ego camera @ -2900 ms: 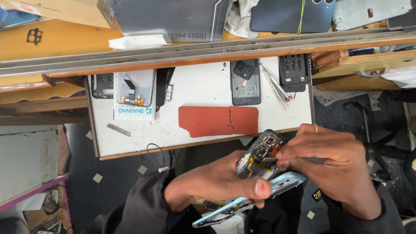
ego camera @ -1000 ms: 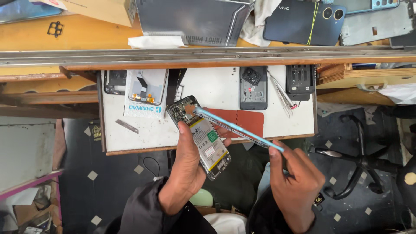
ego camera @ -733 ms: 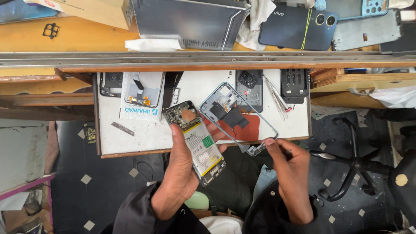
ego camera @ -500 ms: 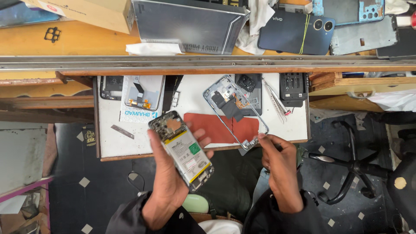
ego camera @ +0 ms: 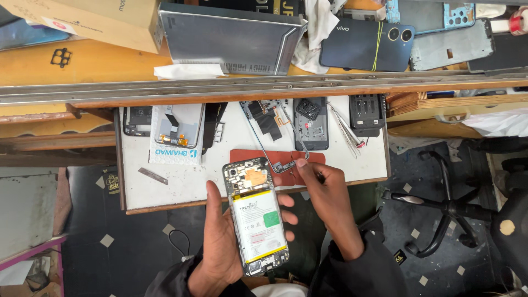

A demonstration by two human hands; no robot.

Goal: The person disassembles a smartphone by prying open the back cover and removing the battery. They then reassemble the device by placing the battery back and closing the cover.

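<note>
My left hand point(ego camera: 223, 242) holds an opened phone body point(ego camera: 254, 215) face down, its white battery and gold-taped board showing, just below the front edge of the white work board point(ego camera: 176, 187). My right hand point(ego camera: 327, 192) pinches the lower corner of the detached phone frame point(ego camera: 272, 132), which lies on the board over the red mat point(ego camera: 308, 159). Both hands wear dark sleeves.
On the white board lie a screen part on a white packet point(ego camera: 175, 135), a dark phone part point(ego camera: 311, 124), tweezers point(ego camera: 346, 132) and a black module point(ego camera: 367, 113). Above, a shelf holds a cardboard box, a grey case point(ego camera: 231, 38) and a dark blue phone point(ego camera: 366, 44). A chair base point(ego camera: 445, 203) stands right.
The frame came apart from the phone body. My right hand carried the frame up onto the board and laid it flat; my left hand lowered the phone body toward me.
</note>
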